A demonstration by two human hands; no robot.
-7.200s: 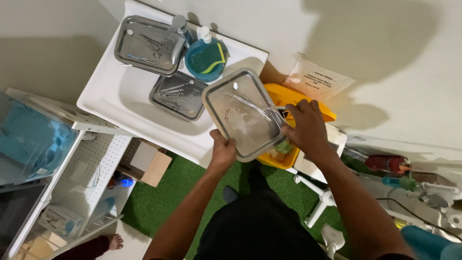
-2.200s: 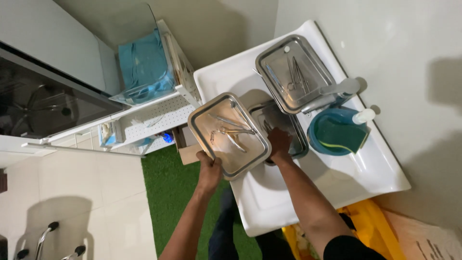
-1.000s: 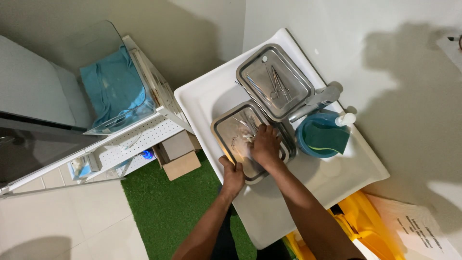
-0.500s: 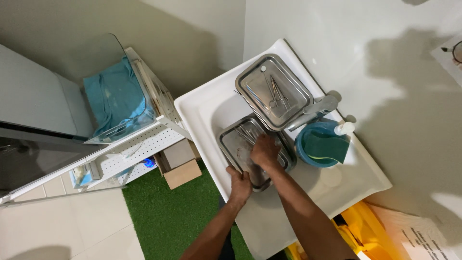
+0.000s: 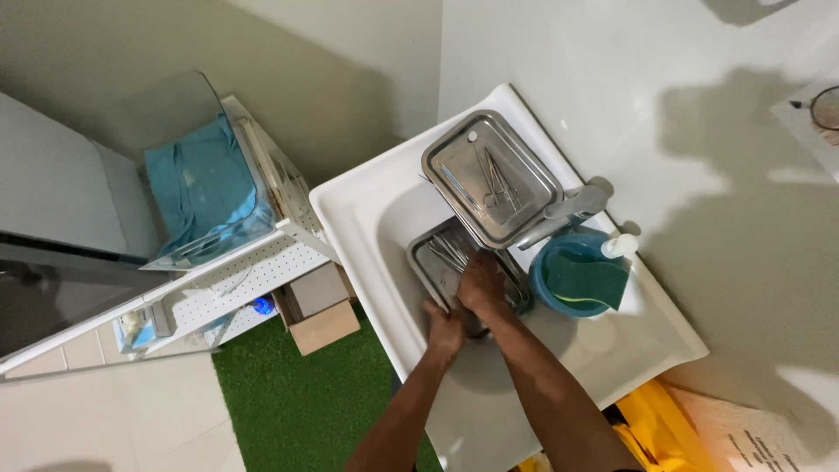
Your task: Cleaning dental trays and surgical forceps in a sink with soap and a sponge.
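Observation:
A steel tray [image 5: 434,260] holding metal instruments [image 5: 450,251] lies in the basin of the white sink [image 5: 367,210]. My left hand [image 5: 444,328] grips its near edge. My right hand [image 5: 481,281] lies on top of the tray with its fingers curled down into it; what they hold is hidden. A second steel tray [image 5: 489,179] with scissors-like instruments sits on the sink's far rim, beside the faucet [image 5: 559,218].
A blue bowl with a green sponge [image 5: 578,280] and a small white bottle [image 5: 619,246] stand right of the faucet. A white perforated shelf [image 5: 232,280] with blue cloth [image 5: 197,188] and a cardboard box [image 5: 323,316] are on the left. Green mat [image 5: 288,402] below; yellow bin [image 5: 651,428] lower right.
The tray I held up in both hands has gone down into the sink basin. Both hands followed it and now rest on it. The view has swung over the sink.

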